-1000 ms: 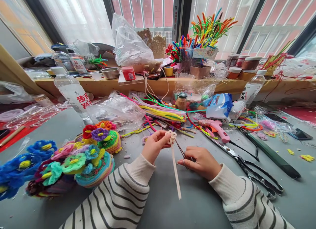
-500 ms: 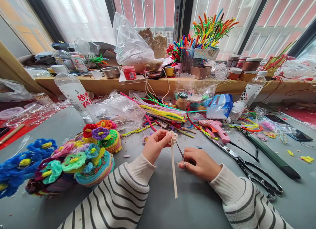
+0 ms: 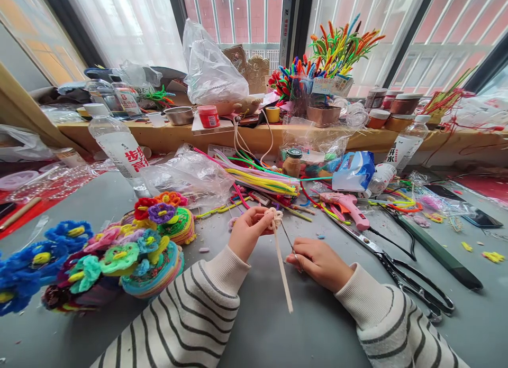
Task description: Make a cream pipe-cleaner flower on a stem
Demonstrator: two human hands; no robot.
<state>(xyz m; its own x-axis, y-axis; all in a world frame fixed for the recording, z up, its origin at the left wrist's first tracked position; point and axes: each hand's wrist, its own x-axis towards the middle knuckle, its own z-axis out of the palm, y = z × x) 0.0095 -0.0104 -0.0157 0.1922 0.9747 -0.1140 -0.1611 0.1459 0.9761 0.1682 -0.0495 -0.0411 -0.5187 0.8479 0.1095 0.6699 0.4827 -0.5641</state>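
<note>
Over the middle of the table, my left hand [image 3: 253, 231] pinches a small cream looped flower [image 3: 274, 218] of pipe cleaner between thumb and fingers. A long pale pipe-cleaner tail [image 3: 283, 275] hangs from it, slanting down to the right. My right hand [image 3: 317, 259] is closed around slim metal scissors [image 3: 288, 236], whose handle is mostly hidden by the fingers. Their thin tip reaches up to the right edge of the flower; whether it touches cannot be told. Left of my hands stand colourful fuzzy flowers [image 3: 119, 256] on round layered bases.
Large black-handled shears [image 3: 391, 265], a pink glue gun [image 3: 349, 207] and a dark green flat bar [image 3: 440, 251] lie at right. Behind my hands is a bundle of pipe cleaners [image 3: 262, 180]. Water bottles [image 3: 117, 143] and jars line the back, below a cluttered ledge [image 3: 166, 135].
The hanging tail has swung to the right. The flower has shifted slightly left in my left hand, and my right hand has moved a little left with the scissors.
</note>
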